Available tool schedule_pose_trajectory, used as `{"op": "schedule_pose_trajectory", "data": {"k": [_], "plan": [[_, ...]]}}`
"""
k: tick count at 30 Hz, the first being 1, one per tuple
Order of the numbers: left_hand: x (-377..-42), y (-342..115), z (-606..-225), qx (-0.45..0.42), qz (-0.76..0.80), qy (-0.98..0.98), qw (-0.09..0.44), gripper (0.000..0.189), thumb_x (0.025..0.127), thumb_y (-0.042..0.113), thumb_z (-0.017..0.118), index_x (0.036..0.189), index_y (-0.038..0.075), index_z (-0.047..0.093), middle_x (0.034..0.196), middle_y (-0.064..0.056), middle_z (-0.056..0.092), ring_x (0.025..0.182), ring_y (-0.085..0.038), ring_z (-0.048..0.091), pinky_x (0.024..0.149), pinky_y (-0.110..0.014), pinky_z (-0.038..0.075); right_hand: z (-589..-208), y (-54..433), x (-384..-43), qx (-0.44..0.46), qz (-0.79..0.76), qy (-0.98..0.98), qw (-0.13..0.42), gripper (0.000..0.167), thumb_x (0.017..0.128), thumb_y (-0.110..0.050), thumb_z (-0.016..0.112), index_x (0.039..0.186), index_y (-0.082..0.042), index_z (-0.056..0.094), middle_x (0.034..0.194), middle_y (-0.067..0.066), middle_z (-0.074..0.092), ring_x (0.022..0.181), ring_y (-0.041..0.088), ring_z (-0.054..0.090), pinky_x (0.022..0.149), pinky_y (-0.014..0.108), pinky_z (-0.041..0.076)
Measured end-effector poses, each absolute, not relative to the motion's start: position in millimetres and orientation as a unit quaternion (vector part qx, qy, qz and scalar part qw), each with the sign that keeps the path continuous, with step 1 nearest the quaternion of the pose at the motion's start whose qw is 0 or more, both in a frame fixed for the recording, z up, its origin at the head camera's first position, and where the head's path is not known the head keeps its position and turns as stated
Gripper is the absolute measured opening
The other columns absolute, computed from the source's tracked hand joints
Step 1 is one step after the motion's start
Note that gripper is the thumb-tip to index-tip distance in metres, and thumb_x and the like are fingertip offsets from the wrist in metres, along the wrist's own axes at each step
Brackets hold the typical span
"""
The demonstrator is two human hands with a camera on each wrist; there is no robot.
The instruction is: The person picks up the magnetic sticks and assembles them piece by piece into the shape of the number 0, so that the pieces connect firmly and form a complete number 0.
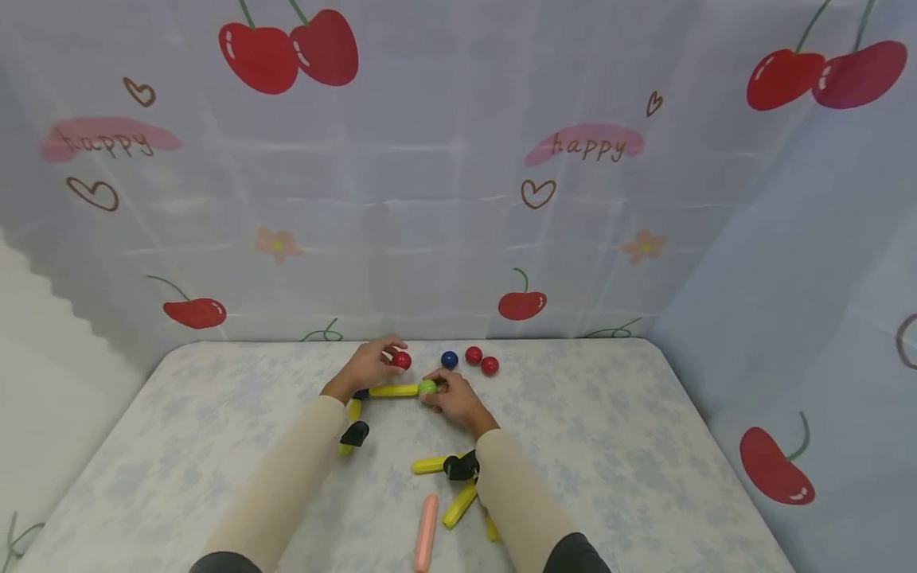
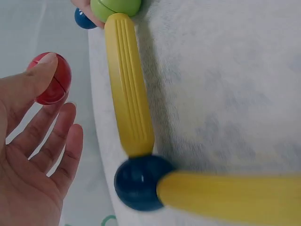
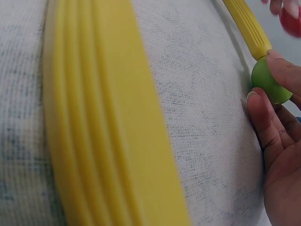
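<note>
My left hand (image 1: 367, 369) pinches a red ball (image 1: 402, 360) between thumb and fingertips, held near the table's back edge. With thumb and fingers, my right hand (image 1: 457, 400) grips a green ball (image 1: 427, 387) that sits at the right end of a yellow ribbed rod (image 1: 394, 391). That rod's other end meets a dark blue ball (image 2: 141, 183), clearest in the left wrist view. From the blue ball a second yellow rod (image 2: 235, 195) runs off at an angle, toward the front of the table in the head view.
A loose blue ball (image 1: 449, 360) and two red balls (image 1: 474, 356) lie at the back, right of my hands. Several yellow rods (image 1: 460, 505) lie by my right forearm, partly hidden by it. A pink rod (image 1: 426, 533) lies at the front. Behind the table hangs a cherry-print curtain (image 1: 430, 263).
</note>
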State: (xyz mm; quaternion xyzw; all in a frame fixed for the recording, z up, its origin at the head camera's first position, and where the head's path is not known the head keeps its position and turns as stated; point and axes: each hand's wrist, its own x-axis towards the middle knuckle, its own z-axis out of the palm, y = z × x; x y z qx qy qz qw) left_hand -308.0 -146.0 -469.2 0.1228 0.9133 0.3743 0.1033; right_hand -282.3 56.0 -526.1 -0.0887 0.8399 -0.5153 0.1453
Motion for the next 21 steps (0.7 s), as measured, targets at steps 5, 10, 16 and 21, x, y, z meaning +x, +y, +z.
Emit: {"op": "schedule_pose_trajectory", "data": {"k": [5,10,16,21], "plan": [[-281.7,-168.1,-460.2,0.130,0.347,0.921,0.121,0.038,0.085,0.015,0.075,0.119,0.004,0.063,0.104,-0.008,0.062,0.089,-0.021,0.056,0.073,-0.033,0.051,-526.0,56.8,-283.0,-0.097,-0.520,0.835,0.148,0.032,0.089,-0.015,0.070,0.119,-0.008,0.061,0.103,0.006,0.061,0.068,0.015,0.058,0.067,0.028,0.051],[-248.8,-187.0,-459.8,0.149,0.336,0.917,0.153,0.031,0.083,0.019,0.077,0.110,0.009,0.065,0.097,-0.002,0.062,0.086,-0.017,0.055,0.073,-0.031,0.049,-526.8,58.6,-284.4,-0.099,-0.521,0.835,0.148,0.032,0.089,-0.015,0.070,0.119,-0.007,0.060,0.105,0.007,0.061,0.068,0.015,0.058,0.067,0.029,0.051],[-212.7,-206.6,-465.3,0.153,0.347,0.903,0.204,0.030,0.079,0.017,0.080,0.105,0.013,0.064,0.092,-0.003,0.058,0.079,-0.017,0.054,0.069,-0.031,0.047,-525.5,57.4,-285.9,-0.094,-0.520,0.835,0.152,0.032,0.090,-0.015,0.069,0.120,-0.008,0.060,0.101,0.006,0.062,0.069,0.015,0.058,0.068,0.029,0.051],[-192.0,-216.3,-476.3,0.126,0.326,0.913,0.209,0.033,0.076,0.016,0.082,0.103,0.016,0.063,0.093,-0.004,0.054,0.080,-0.019,0.049,0.069,-0.032,0.044,-526.2,53.4,-283.5,-0.085,-0.521,0.837,0.148,0.032,0.090,-0.014,0.069,0.120,-0.007,0.060,0.102,0.007,0.061,0.069,0.015,0.057,0.067,0.028,0.051]]}}
